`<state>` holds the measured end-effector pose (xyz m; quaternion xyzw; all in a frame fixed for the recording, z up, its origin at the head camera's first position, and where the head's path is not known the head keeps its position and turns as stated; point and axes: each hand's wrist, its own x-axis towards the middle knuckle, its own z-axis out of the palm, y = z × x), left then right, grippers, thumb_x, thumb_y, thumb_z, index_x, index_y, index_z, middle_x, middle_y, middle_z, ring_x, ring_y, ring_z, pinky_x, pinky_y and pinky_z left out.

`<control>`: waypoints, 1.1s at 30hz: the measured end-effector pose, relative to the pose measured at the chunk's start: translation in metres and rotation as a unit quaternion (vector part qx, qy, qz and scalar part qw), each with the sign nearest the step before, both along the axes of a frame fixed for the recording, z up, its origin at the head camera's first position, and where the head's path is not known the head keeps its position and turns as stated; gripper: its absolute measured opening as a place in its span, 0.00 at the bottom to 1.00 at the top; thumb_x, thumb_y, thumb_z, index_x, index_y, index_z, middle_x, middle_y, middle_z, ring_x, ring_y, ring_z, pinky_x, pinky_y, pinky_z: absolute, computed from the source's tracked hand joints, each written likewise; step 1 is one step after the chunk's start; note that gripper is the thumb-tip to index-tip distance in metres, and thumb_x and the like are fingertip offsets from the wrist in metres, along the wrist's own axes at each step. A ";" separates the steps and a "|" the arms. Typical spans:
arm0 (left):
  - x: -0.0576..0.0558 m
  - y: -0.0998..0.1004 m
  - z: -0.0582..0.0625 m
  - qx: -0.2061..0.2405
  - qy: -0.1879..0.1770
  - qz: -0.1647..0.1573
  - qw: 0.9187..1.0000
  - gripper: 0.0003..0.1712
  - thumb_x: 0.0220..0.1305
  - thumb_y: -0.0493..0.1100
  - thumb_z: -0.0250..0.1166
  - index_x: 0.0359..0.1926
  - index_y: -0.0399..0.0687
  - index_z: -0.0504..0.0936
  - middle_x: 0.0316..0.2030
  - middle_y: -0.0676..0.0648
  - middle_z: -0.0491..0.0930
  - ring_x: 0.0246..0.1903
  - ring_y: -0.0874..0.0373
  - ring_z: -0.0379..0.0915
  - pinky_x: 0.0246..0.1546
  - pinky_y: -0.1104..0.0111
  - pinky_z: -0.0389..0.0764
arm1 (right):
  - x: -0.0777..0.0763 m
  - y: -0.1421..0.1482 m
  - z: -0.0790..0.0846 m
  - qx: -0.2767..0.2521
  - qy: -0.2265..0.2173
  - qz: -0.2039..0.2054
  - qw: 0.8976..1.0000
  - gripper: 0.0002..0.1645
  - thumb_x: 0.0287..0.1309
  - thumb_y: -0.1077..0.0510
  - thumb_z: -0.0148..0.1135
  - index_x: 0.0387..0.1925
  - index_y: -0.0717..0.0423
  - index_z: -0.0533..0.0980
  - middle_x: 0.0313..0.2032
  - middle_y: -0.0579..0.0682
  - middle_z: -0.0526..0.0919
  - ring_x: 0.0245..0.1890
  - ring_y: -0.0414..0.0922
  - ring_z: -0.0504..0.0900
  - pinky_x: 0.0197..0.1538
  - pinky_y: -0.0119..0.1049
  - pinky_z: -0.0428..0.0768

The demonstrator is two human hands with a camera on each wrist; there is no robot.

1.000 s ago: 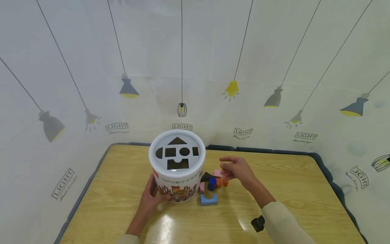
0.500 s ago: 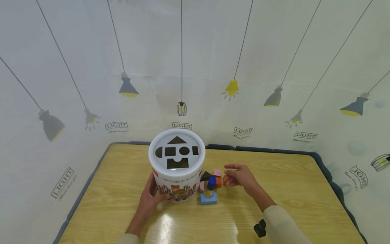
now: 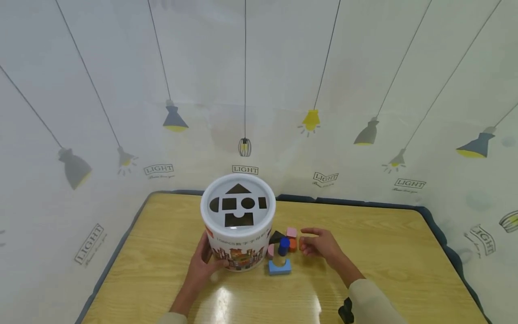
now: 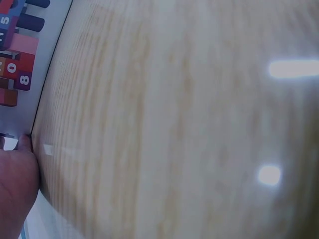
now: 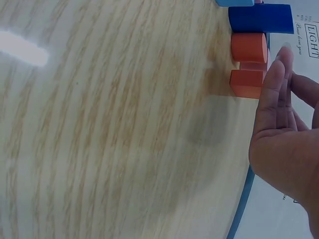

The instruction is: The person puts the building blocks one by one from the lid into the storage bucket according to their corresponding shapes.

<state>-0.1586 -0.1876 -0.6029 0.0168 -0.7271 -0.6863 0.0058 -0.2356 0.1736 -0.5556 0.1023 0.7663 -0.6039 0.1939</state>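
Note:
A white toy bucket (image 3: pixel 259 246) with printed sides stands on the table. Its lid (image 3: pixel 209 220) has dark cutouts in several shapes. My left hand (image 3: pixel 202 267) holds the bucket's lower left side, thumb in front; most of its fingers are hidden behind. To the right of the bucket my right hand (image 3: pixel 321 246) has its fingertips right at a small orange block (image 5: pixel 246 83), fingers fairly straight. Beside that block lie an orange cylinder (image 3: pixel 293 245), a pink cube (image 3: pixel 292 232), an upright blue cylinder (image 3: pixel 284 245), a black triangle (image 3: pixel 276 237) and a light blue arch (image 3: pixel 279 268).
A pink half-round block (image 3: pixel 271 250) lies close against the bucket. The wooden table (image 3: pixel 388 252) is bordered by a dark blue edge, with a lamp-patterned wall sheet (image 3: pixel 275 148) behind. A dark device (image 3: pixel 346 310) sits at my right sleeve (image 3: pixel 372 299).
My right hand has moved from above the blocks to the right and down, beside the small orange block. The left hand keeps its hold on the bucket. The head view has shifted slightly.

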 end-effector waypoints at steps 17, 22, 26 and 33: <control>-0.001 0.001 0.000 -0.006 0.009 -0.003 1.000 0.63 0.47 0.39 0.77 0.77 0.63 0.46 0.76 0.51 0.49 0.74 0.51 0.45 0.76 0.62 0.50 | 0.008 0.002 -0.022 -0.019 -0.014 0.038 0.999 0.30 0.63 0.62 0.58 0.66 0.62 0.66 0.26 0.55 0.85 0.21 0.44 0.83 0.28 0.36 0.88; -0.001 0.001 0.000 -0.007 0.015 -0.006 1.000 0.63 0.48 0.39 0.77 0.77 0.62 0.46 0.76 0.50 0.49 0.74 0.51 0.45 0.75 0.62 0.50 | 0.008 0.003 -0.024 -0.025 -0.016 0.042 0.999 0.31 0.63 0.62 0.58 0.66 0.63 0.65 0.26 0.55 0.85 0.21 0.44 0.84 0.28 0.36 0.88; -0.002 0.001 -0.001 -0.003 0.016 -0.008 1.000 0.63 0.48 0.38 0.77 0.77 0.63 0.46 0.76 0.50 0.48 0.74 0.51 0.45 0.75 0.63 0.50 | 0.007 0.004 -0.022 -0.014 -0.015 0.039 0.999 0.30 0.63 0.62 0.58 0.66 0.62 0.66 0.26 0.55 0.85 0.21 0.45 0.84 0.28 0.37 0.88; -0.001 0.001 0.000 0.001 0.016 -0.006 1.000 0.64 0.46 0.37 0.77 0.77 0.62 0.46 0.76 0.49 0.49 0.74 0.51 0.46 0.75 0.63 0.50 | 0.005 0.004 -0.011 0.007 0.006 0.041 0.999 0.29 0.63 0.61 0.60 0.64 0.63 0.68 0.25 0.55 0.84 0.21 0.45 0.84 0.28 0.39 0.88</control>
